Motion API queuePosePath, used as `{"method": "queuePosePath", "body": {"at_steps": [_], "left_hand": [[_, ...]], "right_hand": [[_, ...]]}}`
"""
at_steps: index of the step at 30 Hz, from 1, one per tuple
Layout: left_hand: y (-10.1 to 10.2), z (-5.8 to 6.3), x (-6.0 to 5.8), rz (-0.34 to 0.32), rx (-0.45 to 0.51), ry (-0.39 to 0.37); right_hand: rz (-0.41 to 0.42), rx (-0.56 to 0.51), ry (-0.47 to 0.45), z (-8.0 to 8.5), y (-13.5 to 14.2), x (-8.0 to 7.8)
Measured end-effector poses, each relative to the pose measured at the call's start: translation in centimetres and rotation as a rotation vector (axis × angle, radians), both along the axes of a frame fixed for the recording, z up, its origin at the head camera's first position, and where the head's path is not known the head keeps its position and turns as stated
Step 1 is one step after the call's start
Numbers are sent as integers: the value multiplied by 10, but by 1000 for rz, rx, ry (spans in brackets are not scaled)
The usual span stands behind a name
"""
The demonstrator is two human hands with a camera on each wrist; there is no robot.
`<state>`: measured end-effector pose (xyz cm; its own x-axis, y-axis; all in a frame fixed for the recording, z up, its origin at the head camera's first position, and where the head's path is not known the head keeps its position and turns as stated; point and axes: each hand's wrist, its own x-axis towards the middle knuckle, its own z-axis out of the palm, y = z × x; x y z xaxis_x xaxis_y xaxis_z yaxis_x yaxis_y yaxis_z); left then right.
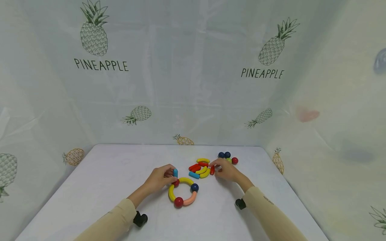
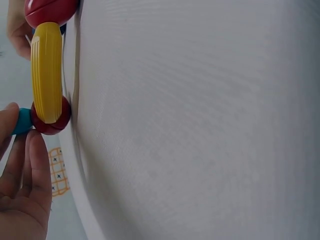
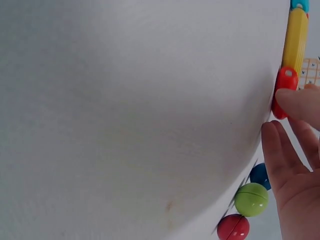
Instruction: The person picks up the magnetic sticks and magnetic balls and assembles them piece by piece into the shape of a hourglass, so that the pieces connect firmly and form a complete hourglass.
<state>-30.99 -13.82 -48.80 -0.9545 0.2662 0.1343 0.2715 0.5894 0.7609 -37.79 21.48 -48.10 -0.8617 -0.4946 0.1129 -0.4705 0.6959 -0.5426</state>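
A ring of curved rods and balls lies on the table: yellow curved rods (image 1: 171,193), a pink curved rod (image 1: 190,199), a dark blue ball (image 1: 194,187) and red balls (image 1: 178,202). My left hand (image 1: 159,178) pinches a short blue rod (image 1: 175,172), which stands up from the ring's far-left red ball (image 2: 51,120). Farther right, my right hand (image 1: 227,170) has thumb and forefinger about a small red rod (image 3: 285,95) at the pile's right edge. Its other fingers are spread below that rod in the right wrist view.
Loose red rods (image 1: 194,167), yellow curved rods (image 1: 205,173) and a blue rod (image 1: 194,175) lie behind the ring. Dark blue balls (image 1: 227,154), a green ball (image 3: 251,199) and a red ball (image 1: 235,160) sit beyond my right hand. A pineapple-print curtain (image 1: 187,83) surrounds the white table (image 1: 90,201).
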Motion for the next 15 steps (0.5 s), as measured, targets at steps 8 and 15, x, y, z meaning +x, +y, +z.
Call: {"method": "queuePosePath", "body": {"at_steps": [8, 15], "left_hand": [[-2, -1, 0, 1, 7, -5], [-3, 2, 3, 2, 0, 2]], "right_hand": [[-15, 42, 8, 1, -1, 3], [-2, 74, 17, 4, -3, 8]]}}
